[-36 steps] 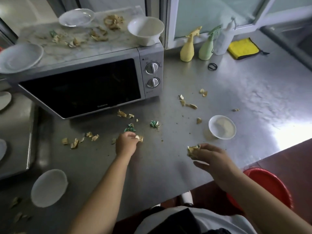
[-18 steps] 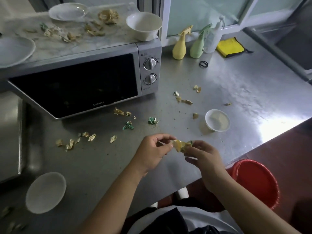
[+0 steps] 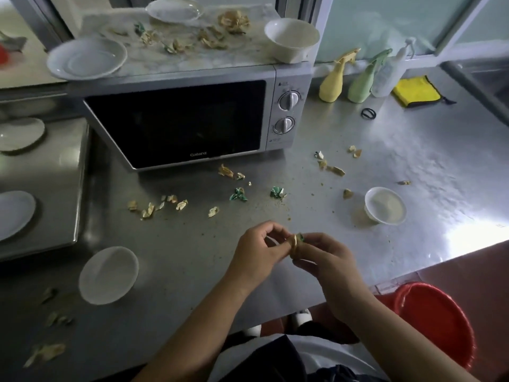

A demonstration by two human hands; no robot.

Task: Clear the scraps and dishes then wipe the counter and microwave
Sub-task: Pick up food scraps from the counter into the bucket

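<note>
Both hands meet above the near edge of the steel tabletop (image 3: 413, 133). Right hand (image 3: 327, 260) fingers curled, grasping a small wad of crumpled yellow-and-green paper scraps (image 3: 296, 242). Left hand (image 3: 257, 252) thumb and forefinger pinch the same wad from the other side; its other fingers are loosely curled.

Just beyond the fingers: loose yellow and green paper scraps (image 3: 238, 194) scattered over the tabletop, running out to the left of the left hand. Further beyond, a silver microwave with black door (image 3: 176, 119); on its top more scraps (image 3: 234, 22), a white deep bowl (image 3: 292, 40) and two white plates (image 3: 86, 60).

Right of the right hand, a small white bowl (image 3: 385, 205). Near-left of the left hand, a white shallow dish (image 3: 108, 274). Far right, beyond the fingers: yellow spray bottle (image 3: 334, 81), green spray bottle (image 3: 363, 84), clear bottle (image 3: 391, 73), yellow folded cloth (image 3: 416, 91). Below the tabletop edge, near the right forearm, a red plastic bucket (image 3: 435, 321).
</note>
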